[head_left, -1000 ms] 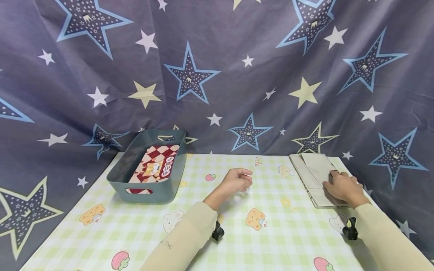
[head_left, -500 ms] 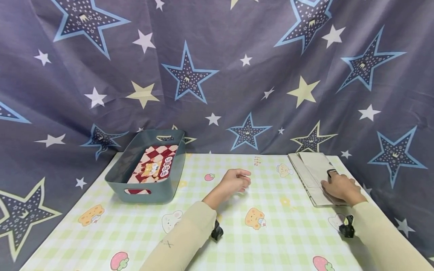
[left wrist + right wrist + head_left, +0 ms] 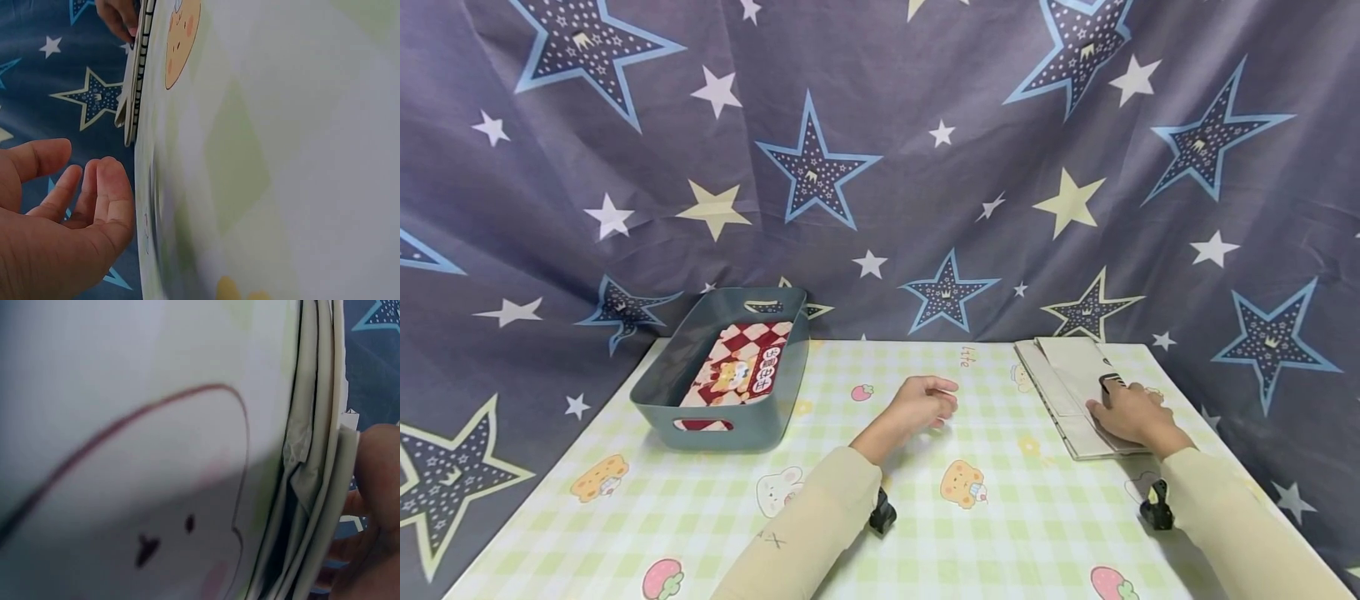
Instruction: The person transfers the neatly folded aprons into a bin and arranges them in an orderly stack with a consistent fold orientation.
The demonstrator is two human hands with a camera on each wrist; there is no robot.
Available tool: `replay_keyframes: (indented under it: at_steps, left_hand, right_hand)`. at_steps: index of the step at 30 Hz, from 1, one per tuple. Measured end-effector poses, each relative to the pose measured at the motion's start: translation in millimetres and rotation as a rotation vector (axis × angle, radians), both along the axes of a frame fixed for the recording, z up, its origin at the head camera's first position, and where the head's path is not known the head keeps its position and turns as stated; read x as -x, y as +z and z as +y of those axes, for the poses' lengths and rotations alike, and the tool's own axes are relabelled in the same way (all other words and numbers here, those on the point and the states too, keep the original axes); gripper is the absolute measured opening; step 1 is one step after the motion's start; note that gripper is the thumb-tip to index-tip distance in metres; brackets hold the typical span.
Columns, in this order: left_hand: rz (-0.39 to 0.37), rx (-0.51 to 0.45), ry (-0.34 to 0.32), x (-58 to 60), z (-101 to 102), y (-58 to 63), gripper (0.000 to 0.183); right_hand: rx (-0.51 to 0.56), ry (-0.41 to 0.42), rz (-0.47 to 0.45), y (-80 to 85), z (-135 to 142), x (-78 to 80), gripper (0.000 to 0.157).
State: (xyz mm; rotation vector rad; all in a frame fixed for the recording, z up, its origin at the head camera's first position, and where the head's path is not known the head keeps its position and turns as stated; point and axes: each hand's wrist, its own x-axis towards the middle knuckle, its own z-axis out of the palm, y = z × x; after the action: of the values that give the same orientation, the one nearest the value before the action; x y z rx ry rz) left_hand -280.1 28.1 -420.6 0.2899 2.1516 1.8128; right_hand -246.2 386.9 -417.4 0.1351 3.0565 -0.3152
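Note:
My right hand (image 3: 1131, 415) lies over the near right part of a folded cream cloth piece (image 3: 1060, 375) with dark edging and black print, its fingers bent and gripping the upper fold. In the right wrist view the stacked fabric layers (image 3: 312, 444) show edge-on, with the fingers (image 3: 381, 469) at the top layer. My left hand (image 3: 921, 402) hovers over the middle of the table, fingers loosely bent and holding nothing. In the left wrist view its thumb and fingertips (image 3: 112, 181) are apart.
At the back left stands a blue-grey plastic basket (image 3: 715, 429) with handle holes. Inside it lies a red-and-cream checked item (image 3: 752, 342) with a cartoon animal. A green-checked tablecloth (image 3: 880, 567) covers the table; a star-print curtain (image 3: 880, 67) hangs behind.
The right hand and the folded cream cloth piece have slid a little to the left along the table. My left hand has stayed nearly in place.

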Motion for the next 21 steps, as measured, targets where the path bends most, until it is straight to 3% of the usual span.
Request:
replay_keyframes:
  at_steps: [8,14,21]
  left_hand:
    - [-0.03,-0.009,-0.029,-2.5,12,0.2,0.04]
    - [-0.097,-0.039,-0.042,-1.4,25,-1.6,0.041]
    - [-0.176,-0.068,-0.012,0.7,37,-8.2,0.04]
  right_hand:
    - [-0.017,0.063,0.033,0.1,-11,-0.8,0.072]
    - [-0.004,0.046,-0.003,1.3,-21,-0.7,0.074]
    - [-0.003,0.081,0.004,0.6,-33,-0.9,0.073]
